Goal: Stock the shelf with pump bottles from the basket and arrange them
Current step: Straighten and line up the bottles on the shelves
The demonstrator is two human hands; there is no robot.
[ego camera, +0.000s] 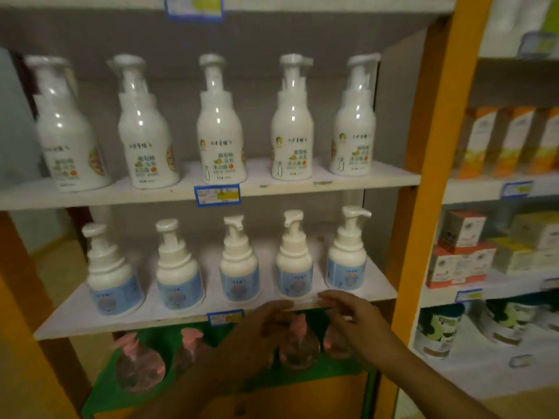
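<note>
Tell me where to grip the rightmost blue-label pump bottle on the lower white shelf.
Grip the rightmost blue-label pump bottle around its narrow collar under the pump, coming from the front. It stands upright, its nozzle points right, and its neighbour stands apart on the left.

Five short white pump bottles (239,261) are standing in a row on the middle shelf (75,316), with open gaps running between neighbours. A bare strip of board is lying in front of them, where the right hand (351,313) and left hand (260,325) are reaching over the front edge. Taller bottles (220,125) are lining the shelf above, with clear space over their pumps. An orange upright (429,176) is closing the bay on the right. Pink-capped bottles (139,364) are crowding the green shelf (99,397) below, partly blocked by the forearms
</note>
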